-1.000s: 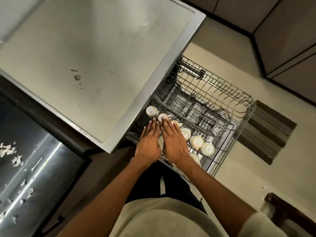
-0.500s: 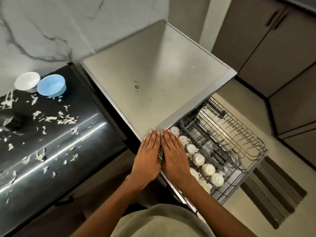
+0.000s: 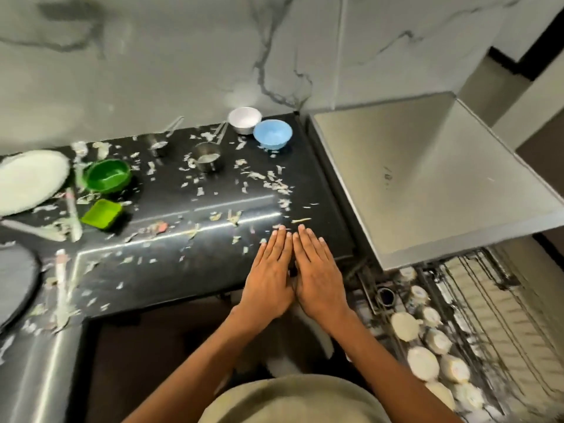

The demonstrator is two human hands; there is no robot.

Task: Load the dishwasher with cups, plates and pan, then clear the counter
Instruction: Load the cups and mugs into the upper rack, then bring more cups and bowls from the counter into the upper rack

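My left hand [image 3: 270, 274] and my right hand [image 3: 317, 276] are side by side, flat, fingers straight, over the front edge of the black counter [image 3: 183, 264]; neither holds anything. At lower right the pulled-out dishwasher rack [image 3: 488, 315] holds several upturned white cups [image 3: 422, 363] in a row. On the counter stand a white bowl [image 3: 244, 120], a blue bowl [image 3: 272, 134], two small steel pans [image 3: 207, 156], a green bowl [image 3: 107, 175], a green square dish [image 3: 102, 213] and a white plate [image 3: 29, 180].
Food scraps [image 3: 274, 184] litter the counter. The steel dishwasher top [image 3: 427, 184] juts out right of the counter, above the rack. A dark round pan edge [image 3: 15, 282] shows at far left. Marble wall [image 3: 183, 56] backs the counter.
The view swung left from the dishwasher rack to the counter. Both flat hands moved away from the cups in the rack and now sit over the counter's front edge.
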